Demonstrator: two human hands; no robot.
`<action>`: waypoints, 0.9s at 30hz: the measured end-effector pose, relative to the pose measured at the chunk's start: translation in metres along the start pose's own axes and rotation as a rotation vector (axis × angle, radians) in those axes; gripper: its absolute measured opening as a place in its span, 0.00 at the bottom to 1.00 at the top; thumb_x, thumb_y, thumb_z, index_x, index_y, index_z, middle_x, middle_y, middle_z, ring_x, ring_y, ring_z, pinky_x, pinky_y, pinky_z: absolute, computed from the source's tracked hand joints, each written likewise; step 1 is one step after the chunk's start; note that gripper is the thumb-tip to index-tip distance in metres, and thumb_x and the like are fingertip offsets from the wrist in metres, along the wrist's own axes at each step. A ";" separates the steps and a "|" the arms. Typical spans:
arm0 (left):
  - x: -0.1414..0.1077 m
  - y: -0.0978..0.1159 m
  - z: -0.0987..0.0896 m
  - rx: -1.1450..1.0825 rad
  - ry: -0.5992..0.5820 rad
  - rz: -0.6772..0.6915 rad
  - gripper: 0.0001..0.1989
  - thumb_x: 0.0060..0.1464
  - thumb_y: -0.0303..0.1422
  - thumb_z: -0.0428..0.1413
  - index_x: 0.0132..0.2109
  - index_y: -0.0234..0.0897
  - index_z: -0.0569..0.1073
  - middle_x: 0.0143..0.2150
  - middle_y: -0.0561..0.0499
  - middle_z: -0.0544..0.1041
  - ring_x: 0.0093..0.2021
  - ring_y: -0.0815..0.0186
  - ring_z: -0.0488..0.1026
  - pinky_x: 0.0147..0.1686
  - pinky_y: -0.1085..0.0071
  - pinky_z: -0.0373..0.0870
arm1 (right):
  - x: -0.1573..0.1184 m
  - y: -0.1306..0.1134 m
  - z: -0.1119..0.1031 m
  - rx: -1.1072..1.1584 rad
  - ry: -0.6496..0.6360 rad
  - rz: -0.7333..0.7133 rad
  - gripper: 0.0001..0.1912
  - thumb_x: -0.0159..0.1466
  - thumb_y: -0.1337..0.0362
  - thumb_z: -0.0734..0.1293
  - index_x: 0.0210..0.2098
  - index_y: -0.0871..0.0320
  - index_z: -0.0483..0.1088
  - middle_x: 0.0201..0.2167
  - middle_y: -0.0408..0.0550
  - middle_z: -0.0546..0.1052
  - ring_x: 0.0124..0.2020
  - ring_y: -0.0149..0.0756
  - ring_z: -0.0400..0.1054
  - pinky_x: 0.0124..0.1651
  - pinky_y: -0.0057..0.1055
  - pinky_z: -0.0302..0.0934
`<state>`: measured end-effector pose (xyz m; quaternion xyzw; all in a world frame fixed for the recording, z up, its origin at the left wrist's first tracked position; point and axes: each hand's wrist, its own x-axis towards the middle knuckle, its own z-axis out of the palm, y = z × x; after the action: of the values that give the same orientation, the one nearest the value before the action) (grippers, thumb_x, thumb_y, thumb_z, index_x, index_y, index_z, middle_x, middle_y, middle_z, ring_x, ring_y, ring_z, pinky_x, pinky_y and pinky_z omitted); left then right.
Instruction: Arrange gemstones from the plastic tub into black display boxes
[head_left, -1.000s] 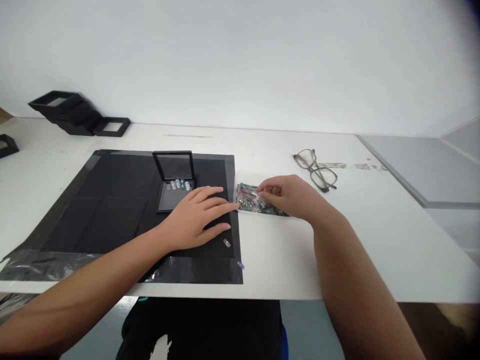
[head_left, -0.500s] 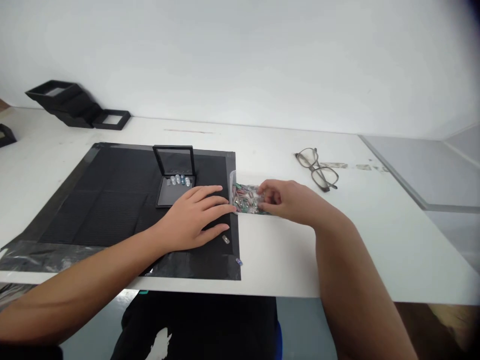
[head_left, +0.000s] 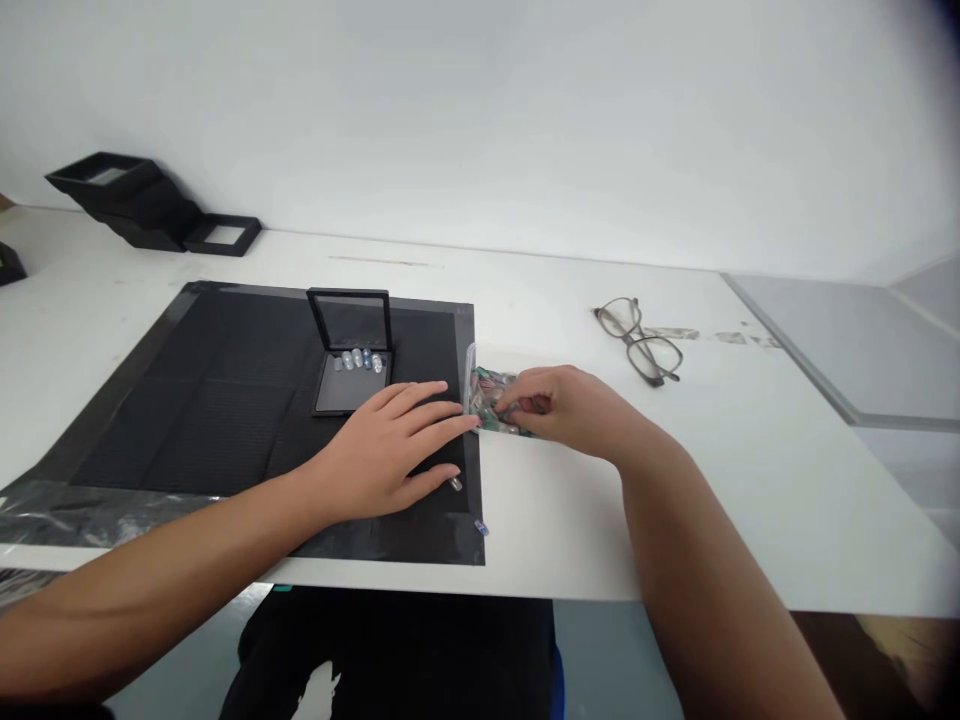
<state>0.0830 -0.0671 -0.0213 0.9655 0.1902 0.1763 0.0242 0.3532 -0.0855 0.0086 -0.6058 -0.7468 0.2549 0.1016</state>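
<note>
Fingers (head_left: 523,387) of the right hand (head_left: 574,405) curl in, index and thumb tips nearly together, down at the small glossy pieces (head_left: 486,383) in a clear plastic container (head_left: 470,375), just right of the black mat (head_left: 210,400). Cannot tell whether a piece is pinched. Left hand (head_left: 382,455) palm down, fingers spread wide, nothing visibly gripped; index tip at the container's near-left corner, thumb tip at a loose silvery piece (head_left: 457,485). Black case (head_left: 345,395), lid raised, stands beyond it with a row of shiny pieces (head_left: 358,360).
</note>
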 end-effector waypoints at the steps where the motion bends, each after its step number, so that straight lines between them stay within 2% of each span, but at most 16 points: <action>1: 0.000 0.000 0.000 -0.001 0.002 -0.001 0.24 0.66 0.42 0.51 0.65 0.41 0.66 0.62 0.47 0.74 0.68 0.53 0.63 0.62 0.54 0.65 | 0.000 0.000 0.000 -0.008 0.011 -0.009 0.11 0.59 0.66 0.66 0.34 0.47 0.82 0.33 0.42 0.79 0.26 0.30 0.65 0.29 0.30 0.58; 6: -0.001 0.000 -0.001 -0.002 -0.003 -0.007 0.24 0.66 0.42 0.51 0.66 0.42 0.65 0.62 0.48 0.74 0.68 0.54 0.62 0.62 0.55 0.65 | 0.001 0.005 0.000 0.013 0.056 -0.002 0.10 0.60 0.63 0.67 0.35 0.47 0.83 0.30 0.43 0.79 0.26 0.32 0.66 0.29 0.31 0.59; 12: -0.002 0.000 -0.001 -0.025 -0.006 -0.004 0.25 0.66 0.41 0.51 0.66 0.41 0.64 0.62 0.47 0.74 0.68 0.54 0.63 0.62 0.55 0.65 | -0.003 0.006 -0.005 0.324 0.126 -0.012 0.11 0.62 0.55 0.70 0.38 0.52 0.82 0.32 0.48 0.81 0.26 0.34 0.71 0.27 0.32 0.65; 16: -0.002 -0.001 -0.001 -0.031 -0.006 -0.012 0.25 0.66 0.42 0.51 0.66 0.42 0.64 0.62 0.48 0.74 0.68 0.54 0.63 0.62 0.55 0.65 | -0.006 0.005 -0.007 0.415 0.160 -0.079 0.11 0.62 0.55 0.70 0.39 0.53 0.81 0.34 0.48 0.83 0.25 0.34 0.73 0.24 0.31 0.66; 22: -0.004 -0.003 -0.002 -0.037 -0.019 -0.012 0.25 0.66 0.43 0.50 0.67 0.45 0.64 0.62 0.50 0.73 0.67 0.55 0.63 0.61 0.55 0.65 | -0.003 0.004 -0.006 0.312 0.342 -0.132 0.10 0.63 0.59 0.69 0.40 0.52 0.81 0.40 0.48 0.83 0.39 0.40 0.77 0.35 0.35 0.71; 27: -0.005 -0.002 -0.004 -0.011 -0.036 0.003 0.25 0.66 0.43 0.51 0.67 0.47 0.64 0.63 0.48 0.73 0.66 0.53 0.64 0.60 0.55 0.66 | 0.000 0.008 -0.004 0.227 0.380 -0.111 0.12 0.66 0.57 0.66 0.43 0.53 0.80 0.43 0.49 0.82 0.39 0.39 0.76 0.35 0.36 0.71</action>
<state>0.0765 -0.0672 -0.0194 0.9687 0.1871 0.1599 0.0327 0.3617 -0.0832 0.0085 -0.5855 -0.7129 0.2128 0.3218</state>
